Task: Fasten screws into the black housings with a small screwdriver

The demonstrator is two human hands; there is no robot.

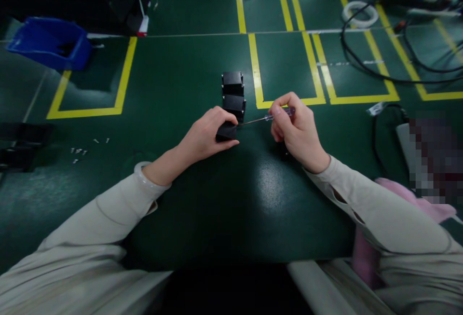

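Plainly black, the boxy block (226, 132)

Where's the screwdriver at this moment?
In the head view, the screwdriver is just right of centre, its handle in the right hand and its shaft reaching left to the black block in the left hand.

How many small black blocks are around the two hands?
3 clearly: a held block in the left hand, a middle block just beyond it, and a far block beyond that. A dark object mostly hidden by the right hand may be another.
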